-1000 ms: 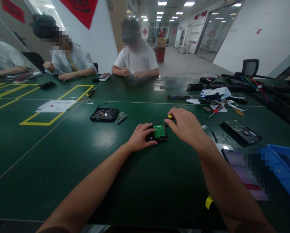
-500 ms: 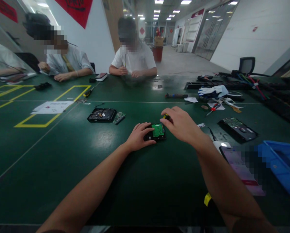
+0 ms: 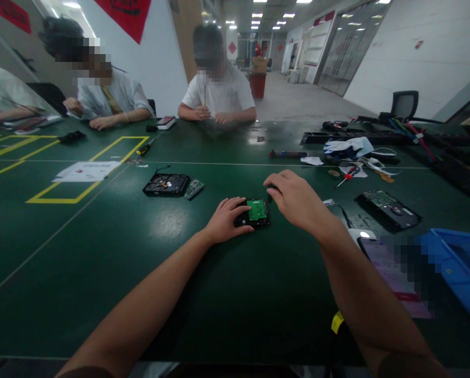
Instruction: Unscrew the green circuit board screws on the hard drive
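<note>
A black hard drive with a green circuit board [image 3: 257,209] lies on the green table in front of me. My left hand [image 3: 227,219] holds the drive from its left side, with the thumb along the near edge and the fingers over the top. Just right of the drive and above it, my right hand [image 3: 292,198] is closed in a pinch round a small dark tool, seen only in part between thumb and fingers. The tool's lower end is too small to make out.
An opened drive [image 3: 166,185] and a loose circuit board [image 3: 194,189] lie left. Another drive [image 3: 389,209], a phone [image 3: 392,273] and a blue basket [image 3: 459,262] are right. A red screwdriver [image 3: 348,177] and gloves [image 3: 349,147] lie behind. People sit across the table.
My right hand has turned slightly on the tool, and the yellow part seen between its fingers no longer shows. My left hand keeps its place on the drive. The view has shifted slightly.
</note>
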Available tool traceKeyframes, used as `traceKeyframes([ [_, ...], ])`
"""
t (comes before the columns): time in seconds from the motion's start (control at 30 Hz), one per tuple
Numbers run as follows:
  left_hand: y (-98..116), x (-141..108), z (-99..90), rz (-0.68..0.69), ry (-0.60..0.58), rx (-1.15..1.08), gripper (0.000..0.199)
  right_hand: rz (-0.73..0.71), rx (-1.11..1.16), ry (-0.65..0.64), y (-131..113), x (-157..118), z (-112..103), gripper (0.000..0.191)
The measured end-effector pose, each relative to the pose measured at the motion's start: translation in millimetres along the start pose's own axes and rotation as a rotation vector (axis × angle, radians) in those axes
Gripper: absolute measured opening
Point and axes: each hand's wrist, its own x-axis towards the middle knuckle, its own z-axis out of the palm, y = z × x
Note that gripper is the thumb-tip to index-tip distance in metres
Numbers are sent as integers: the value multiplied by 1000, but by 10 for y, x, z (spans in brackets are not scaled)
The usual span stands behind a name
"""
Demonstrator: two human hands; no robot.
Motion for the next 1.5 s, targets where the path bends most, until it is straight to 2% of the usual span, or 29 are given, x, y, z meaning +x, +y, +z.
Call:
traceKeyframes([
  [0.13,1,-2,1,0,-3,5,71,46,-68,6,-13,2,-30,18],
  [0.27,6,-4,-1,-1,-4,6,71,114,-66,30,-22,7,-33,24],
  [0.5,-6,-3,5,8,0,11,71,3,22,2,-48,6,-50,22],
  [0.67,10,1,-3,6,1,11,71,-23,14,-18,-28,8,-49,18],
  [0.9,-10,-3,16,2,2,6,71,85,-23,26,-2,9,-29,18],
  [1.0,-23,-6,23,1,4,8,72,52,-17,17,-12,3,-49,17],
  [1.17,-21,-7,18,8,3,9,71,-11,15,9,-24,-6,-76,29],
  [1.5,-1,-2,3,5,4,5,70,68,-70,14,-8,-7,-58,17],
])
